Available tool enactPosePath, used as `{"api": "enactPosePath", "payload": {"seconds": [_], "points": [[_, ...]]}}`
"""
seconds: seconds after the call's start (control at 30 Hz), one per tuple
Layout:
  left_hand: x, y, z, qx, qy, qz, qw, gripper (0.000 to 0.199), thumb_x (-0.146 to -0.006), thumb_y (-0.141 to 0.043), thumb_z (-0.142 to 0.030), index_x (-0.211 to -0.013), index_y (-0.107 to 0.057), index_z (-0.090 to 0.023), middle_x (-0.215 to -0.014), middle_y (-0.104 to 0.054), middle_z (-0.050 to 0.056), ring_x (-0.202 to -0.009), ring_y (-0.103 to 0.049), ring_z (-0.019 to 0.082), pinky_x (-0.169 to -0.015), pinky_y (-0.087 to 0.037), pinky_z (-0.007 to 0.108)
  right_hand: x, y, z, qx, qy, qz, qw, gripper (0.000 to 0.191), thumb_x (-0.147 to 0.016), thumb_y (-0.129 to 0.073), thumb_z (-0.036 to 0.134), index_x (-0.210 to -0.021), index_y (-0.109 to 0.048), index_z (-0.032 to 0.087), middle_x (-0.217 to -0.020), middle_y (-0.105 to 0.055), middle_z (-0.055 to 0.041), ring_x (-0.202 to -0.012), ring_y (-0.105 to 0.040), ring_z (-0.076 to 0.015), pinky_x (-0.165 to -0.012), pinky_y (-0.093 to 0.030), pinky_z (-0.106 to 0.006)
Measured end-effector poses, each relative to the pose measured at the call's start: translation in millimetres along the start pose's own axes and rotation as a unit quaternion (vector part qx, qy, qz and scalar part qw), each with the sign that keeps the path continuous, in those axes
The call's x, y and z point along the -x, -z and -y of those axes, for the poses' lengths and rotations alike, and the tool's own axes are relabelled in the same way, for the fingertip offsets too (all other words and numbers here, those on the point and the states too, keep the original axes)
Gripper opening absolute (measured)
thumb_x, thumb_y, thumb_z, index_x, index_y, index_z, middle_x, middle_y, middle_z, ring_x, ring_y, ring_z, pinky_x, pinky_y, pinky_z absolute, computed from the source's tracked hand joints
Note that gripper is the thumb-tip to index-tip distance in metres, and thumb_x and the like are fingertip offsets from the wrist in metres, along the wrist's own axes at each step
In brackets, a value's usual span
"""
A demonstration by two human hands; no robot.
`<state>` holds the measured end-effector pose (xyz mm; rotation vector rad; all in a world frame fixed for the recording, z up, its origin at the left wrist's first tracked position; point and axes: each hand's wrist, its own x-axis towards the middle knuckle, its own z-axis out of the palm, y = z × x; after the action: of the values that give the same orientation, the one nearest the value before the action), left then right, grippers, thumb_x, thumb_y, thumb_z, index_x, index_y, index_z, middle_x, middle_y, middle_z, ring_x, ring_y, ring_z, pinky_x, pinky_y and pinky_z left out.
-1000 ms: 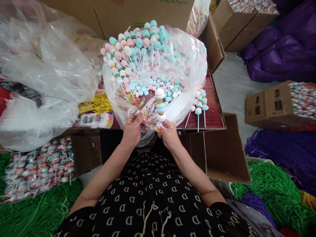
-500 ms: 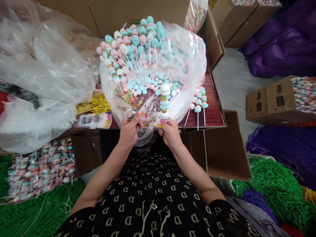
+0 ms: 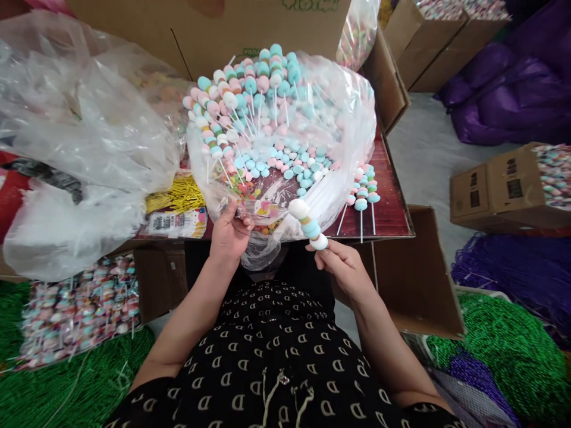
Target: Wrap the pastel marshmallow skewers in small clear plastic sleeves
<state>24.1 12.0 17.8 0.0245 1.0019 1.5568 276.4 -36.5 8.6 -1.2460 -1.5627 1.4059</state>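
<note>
My right hand (image 3: 341,264) is closed around the lower end of a marshmallow skewer (image 3: 308,226), its white, blue and brownish pieces leaning up to the left. In my left hand (image 3: 231,232) a clear printed plastic bag (image 3: 263,208) is pinched by one end and stretches toward the skewer. Behind both hands a large open plastic bag (image 3: 357,119) holds loose blue, pink and white marshmallows (image 3: 297,160) and ring-shaped gummies (image 3: 243,189). Several finished skewers (image 3: 250,83) rest along its back left. More skewers (image 3: 363,190) lie to the right, sticks over the table edge.
Gold twist ties (image 3: 181,195) and a stack of printed bags (image 3: 176,223) lie at the table's left. Below stand a box of wrapped skewers (image 3: 84,303) and an open carton (image 3: 410,279). Green strands (image 3: 508,339) and purple sacks (image 3: 504,89) fill the right side.
My right hand has moved right and slightly down with the skewer, which now tilts left instead of standing upright. The printed bag now stretches out from my left hand. The view has shifted slightly.
</note>
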Motion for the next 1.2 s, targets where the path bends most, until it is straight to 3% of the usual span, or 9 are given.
{"api": "enactPosePath", "payload": {"seconds": [0.17, 0.33, 0.47, 0.6, 0.8, 0.97, 1.07, 1.2], "points": [[-1, 0.6, 1, -0.018, -0.025, 0.008, 0.999, 0.034, -0.083, -0.086, -0.028, -0.071, -0.056, -0.019, -0.053, -0.055, -0.007, -0.043, -0.050, 0.007, -0.042, -0.039, 0.019, 3, 7, 11, 0.124, 0.024, 0.027, 0.992, 0.035, -0.098, -0.048, 0.030, -0.069, -0.064, 0.019, -0.061, -0.060, 0.0019, -0.058, -0.053, -0.0110, -0.061, -0.040, -0.025], [0, 3.2, 4, -0.028, -0.051, 0.014, 0.998, 0.038, -0.072, -0.094, -0.027, -0.072, -0.057, -0.018, -0.057, -0.056, -0.008, -0.046, -0.051, 0.006, -0.042, -0.041, 0.019, 1, 15, 20, 0.199, 0.054, 0.037, 0.978, 0.036, -0.098, -0.046, 0.027, -0.064, -0.053, 0.021, -0.058, -0.054, 0.0029, -0.054, -0.050, -0.0103, -0.057, -0.037, -0.024], [1, 3.1, 6, -0.051, -0.094, 0.022, 0.994, 0.040, -0.065, -0.098, -0.027, -0.073, -0.060, -0.019, -0.058, -0.058, -0.008, -0.046, -0.053, 0.006, -0.041, -0.041, 0.018, 4, 26, 20, 0.231, 0.053, 0.045, 0.970, 0.032, -0.101, -0.048, 0.031, -0.075, -0.064, 0.020, -0.064, -0.063, 0.0015, -0.059, -0.058, -0.0120, -0.061, -0.042, -0.023], [0, 4.2, 8, -0.096, -0.134, 0.027, 0.986, 0.038, -0.066, -0.098, -0.029, -0.072, -0.062, -0.019, -0.056, -0.058, -0.008, -0.044, -0.053, 0.006, -0.040, -0.042, 0.019, 6, 32, 16, 0.238, 0.046, 0.022, 0.970, 0.022, -0.100, -0.054, 0.031, -0.095, -0.074, 0.021, -0.073, -0.074, 0.0004, -0.065, -0.066, -0.0139, -0.065, -0.047, -0.023], [2, 2.8, 1, -0.114, -0.161, 0.067, 0.978, 0.042, -0.062, -0.100, -0.035, -0.064, -0.061, -0.019, -0.053, -0.057, -0.008, -0.045, -0.054, 0.007, -0.040, -0.042, 0.019, 5, 26, 6, 0.176, 0.055, -0.041, 0.982, 0.023, -0.097, -0.062, 0.037, -0.089, -0.078, 0.023, -0.064, -0.071, 0.0012, -0.058, -0.065, -0.0145, -0.060, -0.049, -0.025], [6, -3.5, -6, -0.140, -0.155, 0.062, 0.976, 0.035, -0.069, -0.096, -0.028, -0.064, -0.062, -0.019, -0.054, -0.060, -0.006, -0.044, -0.053, 0.008, -0.040, -0.041, 0.020, 5, 20, 0, 0.183, 0.094, -0.112, 0.972, 0.019, -0.095, -0.067, 0.035, -0.094, -0.083, 0.025, -0.072, -0.072, -0.0013, -0.063, -0.064, -0.0161, -0.062, -0.050, -0.028], [5, -4.9, -7, -0.139, -0.152, 0.053, 0.977, 0.034, -0.070, -0.095, -0.027, -0.065, -0.062, -0.019, -0.056, -0.061, -0.006, -0.044, -0.053, 0.007, -0.041, -0.042, 0.020, 5, 19, 1, 0.205, 0.124, -0.114, 0.964, 0.020, -0.096, -0.063, 0.031, -0.098, -0.082, 0.025, -0.072, -0.069, -0.0013, -0.064, -0.062, -0.0156, -0.064, -0.049, -0.029], [4, -3.6, -6, -0.138, -0.157, 0.061, 0.976, 0.035, -0.066, -0.098, -0.028, -0.065, -0.064, -0.018, -0.056, -0.061, -0.006, -0.044, -0.053, 0.007, -0.040, -0.042, 0.020, 7, 18, -3, 0.183, 0.119, -0.110, 0.970, 0.018, -0.096, -0.064, 0.028, -0.095, -0.081, 0.024, -0.080, -0.077, -0.0024, -0.070, -0.068, -0.0172, -0.067, -0.053, -0.030]]}}
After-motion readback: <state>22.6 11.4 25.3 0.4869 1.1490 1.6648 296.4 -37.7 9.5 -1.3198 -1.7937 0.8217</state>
